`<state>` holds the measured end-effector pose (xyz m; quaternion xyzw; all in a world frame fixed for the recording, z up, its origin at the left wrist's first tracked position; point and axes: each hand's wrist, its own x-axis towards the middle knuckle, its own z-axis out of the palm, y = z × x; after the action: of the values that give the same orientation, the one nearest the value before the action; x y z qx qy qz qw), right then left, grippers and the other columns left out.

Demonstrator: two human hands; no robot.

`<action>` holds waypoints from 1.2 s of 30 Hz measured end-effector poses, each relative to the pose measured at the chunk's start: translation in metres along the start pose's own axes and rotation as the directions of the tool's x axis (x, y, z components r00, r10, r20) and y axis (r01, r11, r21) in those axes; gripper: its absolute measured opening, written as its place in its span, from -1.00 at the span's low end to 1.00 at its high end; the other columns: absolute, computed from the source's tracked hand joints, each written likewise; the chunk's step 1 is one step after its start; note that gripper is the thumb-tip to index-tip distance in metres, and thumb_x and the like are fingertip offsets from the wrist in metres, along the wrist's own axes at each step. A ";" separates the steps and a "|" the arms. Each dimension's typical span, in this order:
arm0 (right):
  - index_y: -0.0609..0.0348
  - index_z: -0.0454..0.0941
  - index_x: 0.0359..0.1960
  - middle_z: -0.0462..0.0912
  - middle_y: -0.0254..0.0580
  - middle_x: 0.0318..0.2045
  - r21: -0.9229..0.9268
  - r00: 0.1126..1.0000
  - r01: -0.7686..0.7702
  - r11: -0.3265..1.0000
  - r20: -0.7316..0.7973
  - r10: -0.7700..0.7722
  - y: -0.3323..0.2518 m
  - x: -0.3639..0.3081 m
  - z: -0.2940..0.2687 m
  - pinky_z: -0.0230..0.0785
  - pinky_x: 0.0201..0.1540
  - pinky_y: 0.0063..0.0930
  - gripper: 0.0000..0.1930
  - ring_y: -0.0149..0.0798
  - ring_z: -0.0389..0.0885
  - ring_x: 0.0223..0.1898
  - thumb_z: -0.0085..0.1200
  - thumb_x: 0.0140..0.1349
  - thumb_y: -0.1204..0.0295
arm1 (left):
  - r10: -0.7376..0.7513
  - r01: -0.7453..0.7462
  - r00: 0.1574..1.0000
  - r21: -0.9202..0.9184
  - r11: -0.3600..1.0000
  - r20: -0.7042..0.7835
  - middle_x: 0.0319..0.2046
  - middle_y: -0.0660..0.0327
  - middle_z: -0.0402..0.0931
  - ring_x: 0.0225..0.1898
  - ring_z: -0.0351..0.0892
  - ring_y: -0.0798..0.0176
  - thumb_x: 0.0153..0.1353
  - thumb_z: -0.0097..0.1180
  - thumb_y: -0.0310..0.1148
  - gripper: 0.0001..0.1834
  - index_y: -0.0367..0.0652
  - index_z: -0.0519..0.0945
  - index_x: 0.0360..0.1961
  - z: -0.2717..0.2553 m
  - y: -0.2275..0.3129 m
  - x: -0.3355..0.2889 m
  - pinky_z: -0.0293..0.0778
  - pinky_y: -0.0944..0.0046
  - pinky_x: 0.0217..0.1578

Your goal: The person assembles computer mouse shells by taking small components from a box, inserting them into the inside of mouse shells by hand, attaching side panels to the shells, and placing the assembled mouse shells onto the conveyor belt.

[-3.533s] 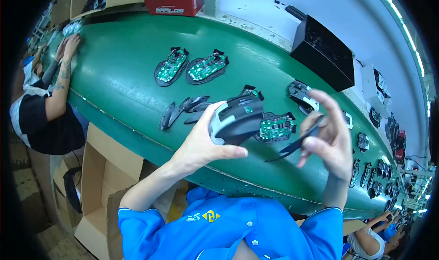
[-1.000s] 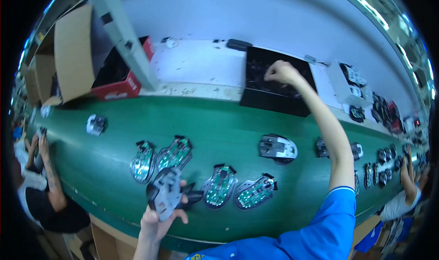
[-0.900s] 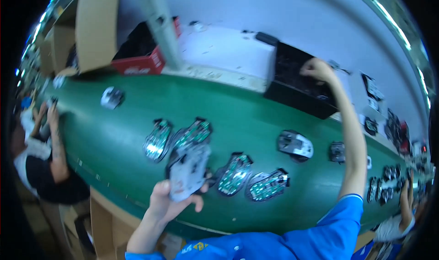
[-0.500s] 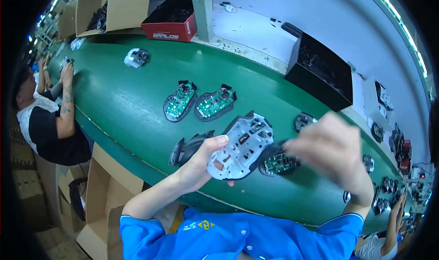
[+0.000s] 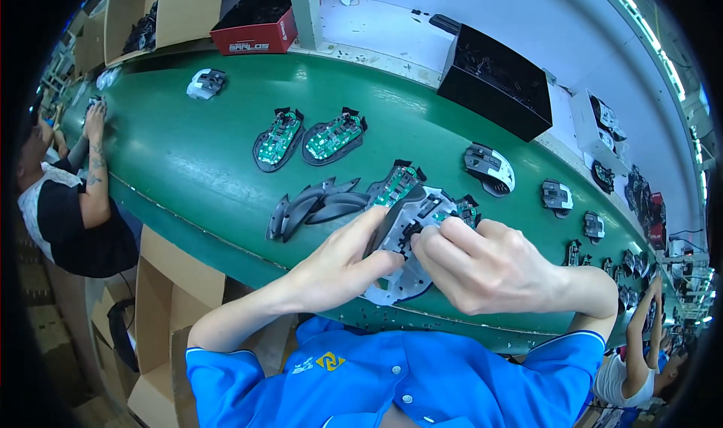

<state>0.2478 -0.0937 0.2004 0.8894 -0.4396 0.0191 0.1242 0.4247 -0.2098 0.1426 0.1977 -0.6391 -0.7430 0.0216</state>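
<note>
Tilted up in front of me is a grey-and-white computer mouse shell (image 5: 401,286), its inner side showing. My left hand (image 5: 335,266) grips its left edge, thumb across the inside. My right hand (image 5: 486,270) is closed in a pinch against the shell's inner face, beside small black parts; whatever lies between its fingertips is hidden. Just behind the shell, a mouse base with a green circuit board (image 5: 397,186) lies partly covered, and another board peeks out by my right fingers. Black curved shell pieces (image 5: 320,203) rest left of it.
Two more mouse bases with boards (image 5: 279,138) lie farther back on the green table (image 5: 203,153). Grey-white mice (image 5: 491,170) sit to the right. A black box (image 5: 497,81) and a red box (image 5: 256,32) stand along the back. Other people work at both sides.
My right hand has come in from the right to the shell's inner face. The shell is now tilted more, and my left thumb reaches across it. The whole view has shifted slightly.
</note>
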 end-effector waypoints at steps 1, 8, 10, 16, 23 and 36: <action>0.35 0.56 -0.30 0.42 -0.29 -0.42 0.009 0.999 -0.047 0.999 0.003 0.047 -0.003 0.000 0.001 0.18 -0.67 -0.63 -0.65 -0.42 0.40 -0.46 0.10 -0.22 0.45 | 0.001 -0.001 1.000 -0.003 1.000 0.003 -0.19 0.14 0.42 -0.32 0.40 0.40 0.17 0.01 -0.38 -0.50 -0.28 0.25 0.12 0.002 -0.001 0.001 0.41 0.36 -0.39; 0.03 0.62 -0.29 0.42 -0.37 -0.38 0.276 0.956 -0.269 0.923 -0.043 0.291 0.010 0.006 0.008 0.29 -0.59 -0.50 -0.71 -0.35 0.39 -0.42 0.24 -0.15 0.40 | 0.178 -0.173 0.975 0.048 0.984 -0.133 -0.29 0.16 0.51 -0.30 0.45 0.46 0.16 0.03 -0.42 -0.63 -0.25 0.37 0.01 0.002 -0.007 0.011 0.42 0.34 -0.29; 0.05 0.62 -0.32 0.44 -0.32 -0.41 0.348 0.915 -0.344 0.872 -0.083 0.394 0.009 0.008 0.009 0.29 -0.55 -0.47 -0.66 -0.30 0.42 -0.44 0.35 -0.25 0.44 | 0.194 -0.184 0.970 0.079 0.980 -0.147 -0.33 0.15 0.52 -0.33 0.46 0.45 0.16 0.04 -0.42 -0.65 -0.27 0.39 -0.01 0.001 -0.007 0.013 0.42 0.33 -0.30; 0.15 0.45 -0.10 0.43 -0.19 -0.24 0.662 0.668 -0.487 0.570 -0.138 0.731 0.004 0.018 0.019 0.43 -0.37 -0.37 -0.48 -0.17 0.51 -0.26 0.36 -0.17 0.45 | 0.295 -0.254 0.921 0.184 0.950 -0.253 -0.45 0.13 0.55 -0.44 0.46 0.45 0.16 0.08 -0.47 -0.70 -0.31 0.45 -0.06 0.000 -0.005 0.015 0.41 0.34 -0.37; 0.23 0.46 -0.07 0.48 -0.17 -0.29 0.760 0.711 -0.463 0.456 0.010 0.704 0.009 0.017 0.032 0.39 -0.26 -0.49 -0.57 -0.26 0.52 -0.26 0.29 0.00 0.44 | 0.350 -0.297 0.888 0.209 0.932 -0.299 -0.52 0.19 0.48 -0.50 0.36 0.50 0.17 0.05 -0.48 -0.69 -0.32 0.46 -0.05 -0.003 -0.007 0.020 0.33 0.39 -0.47; 0.17 0.10 0.28 0.35 0.00 -0.03 0.822 0.632 -0.427 0.376 -0.026 0.775 -0.003 0.025 0.052 0.49 -0.30 -0.43 -0.13 -0.21 0.54 -0.19 0.31 -0.11 0.50 | 0.464 -0.372 0.756 0.280 0.885 -0.461 -0.25 0.11 0.39 -0.36 0.41 0.30 0.08 0.11 -0.49 -0.72 -0.35 0.46 -0.16 -0.015 -0.009 0.028 0.34 0.34 -0.37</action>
<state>0.2617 -0.1231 0.1531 0.5965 -0.6519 0.4305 -0.1840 0.4056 -0.2298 0.1246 0.2419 -0.6986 -0.5808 0.3407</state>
